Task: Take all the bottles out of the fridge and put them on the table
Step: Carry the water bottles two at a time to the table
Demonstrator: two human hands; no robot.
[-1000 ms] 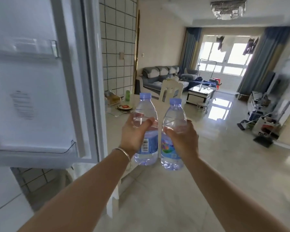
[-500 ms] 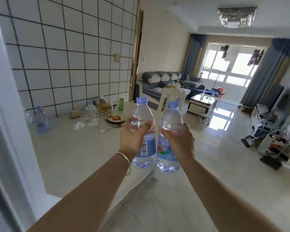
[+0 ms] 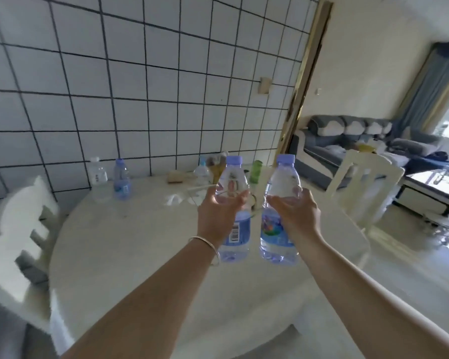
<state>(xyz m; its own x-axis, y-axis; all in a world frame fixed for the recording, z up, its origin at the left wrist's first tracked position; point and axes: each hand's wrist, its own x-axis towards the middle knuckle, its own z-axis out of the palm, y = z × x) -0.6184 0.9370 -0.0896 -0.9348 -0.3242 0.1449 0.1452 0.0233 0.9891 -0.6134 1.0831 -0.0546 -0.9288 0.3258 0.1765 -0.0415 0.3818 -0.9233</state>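
My left hand (image 3: 219,216) grips a clear water bottle with a blue cap and a barcode label (image 3: 236,234), held upright above the white round table (image 3: 130,250). Beside it, my right hand (image 3: 296,216) grips a second blue-capped water bottle (image 3: 278,229), also upright and off the table. Near the tiled wall at the table's far left stand two more bottles: a blue-capped one (image 3: 122,178) and a white-capped clear one (image 3: 97,173). The fridge is out of view.
A green cup (image 3: 255,172), a small box (image 3: 175,176), another small bottle (image 3: 201,171) and bits of clutter sit at the table's back. White chairs stand at the left (image 3: 16,229) and right (image 3: 360,182). A sofa (image 3: 347,136) lies beyond the doorway.
The view has swung left from the fridge door to the table. Both hands have carried their bottles over the tabletop, and the bottles have drawn slightly apart.
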